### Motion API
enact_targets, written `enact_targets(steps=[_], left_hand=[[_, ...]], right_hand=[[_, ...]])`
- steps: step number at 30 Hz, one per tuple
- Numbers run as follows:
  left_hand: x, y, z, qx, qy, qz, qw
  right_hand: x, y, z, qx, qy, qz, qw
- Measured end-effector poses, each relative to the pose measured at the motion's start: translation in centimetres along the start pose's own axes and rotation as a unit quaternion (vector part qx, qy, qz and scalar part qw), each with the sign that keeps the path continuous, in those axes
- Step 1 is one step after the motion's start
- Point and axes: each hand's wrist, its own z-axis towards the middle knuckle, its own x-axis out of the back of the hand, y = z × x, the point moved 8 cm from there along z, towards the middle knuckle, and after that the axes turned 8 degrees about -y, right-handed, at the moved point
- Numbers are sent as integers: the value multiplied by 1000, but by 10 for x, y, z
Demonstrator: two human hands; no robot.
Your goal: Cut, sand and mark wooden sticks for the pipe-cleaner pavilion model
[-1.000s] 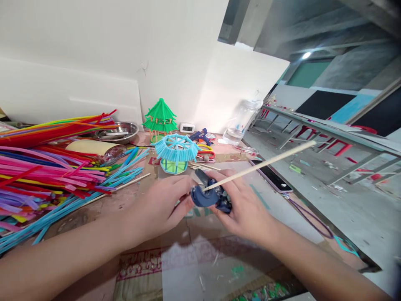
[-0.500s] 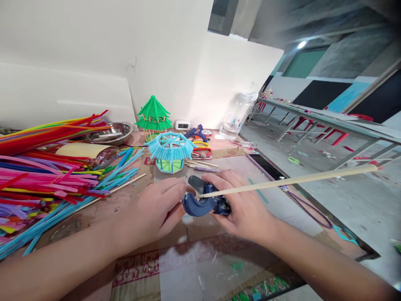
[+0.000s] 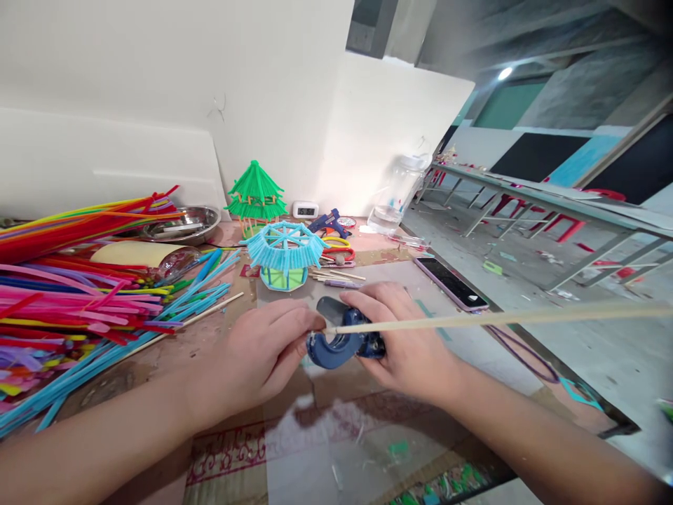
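Observation:
A dark blue cutter with a curved hook jaw [image 3: 330, 353], which looks like a pipe cutter, is gripped in my right hand [image 3: 402, 337]. Across its jaw lies a thin wooden stick [image 3: 446, 322], its long end reaching out to the right over my right wrist. My left hand [image 3: 273, 344] pinches the stick's short end between thumb and fingertips, right beside the jaw. My fingers hide that end. Beyond my hands stands a small light-blue pipe-cleaner pavilion [image 3: 287, 245], with a green-roofed one [image 3: 256, 189] behind it.
Bundles of coloured pipe cleaners [image 3: 78, 301] cover the left side. Farther back are a steel bowl [image 3: 181, 223], a glue gun [image 3: 327, 223], a small clock [image 3: 306, 210] and a water jug [image 3: 397, 193]. A phone [image 3: 451, 283] lies right, near the table edge. Short sticks [image 3: 339, 275] lie ahead.
The wooden stick has swung so its long end points lower and runs farther off to the right. Both hands stay nearly in place around the cutter.

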Motion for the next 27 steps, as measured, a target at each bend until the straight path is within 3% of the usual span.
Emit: enact_targets(steps=[3, 5, 8, 10, 13, 16, 18, 20, 23, 25, 27], left_hand=[[14, -18, 0, 51, 61, -21, 997], [20, -26, 0, 53, 55, 5, 997], [17, -21, 2, -11, -45, 101, 994], [15, -15, 1, -35, -90, 181, 979], [18, -6, 0, -43, -91, 296, 950], [22, 1, 0, -81, -65, 357, 928], [27, -1, 0, -91, -35, 336, 937], [36, -9, 1, -67, 9, 272, 960], [44, -24, 5, 8, 62, 130, 990], [44, -32, 6, 49, 74, 48, 995], [42, -29, 7, 37, 77, 37, 996]], right_hand=[[-3, 24, -5, 6, 35, 28, 999], [4, 57, -8, -71, 83, 128, 986], [5, 92, -5, -193, 74, 376, 903], [3, 78, 10, -184, -7, 501, 846], [1, 32, 33, -149, -124, 527, 828], [-12, 0, 45, -181, -157, 587, 773], [-21, -9, 49, -204, -140, 632, 734], [-25, -11, 52, -206, -98, 663, 713], [-26, -6, 54, -200, -42, 677, 707], [-27, -5, 55, -198, -31, 673, 712], [-30, -6, 54, -196, -33, 667, 718]])
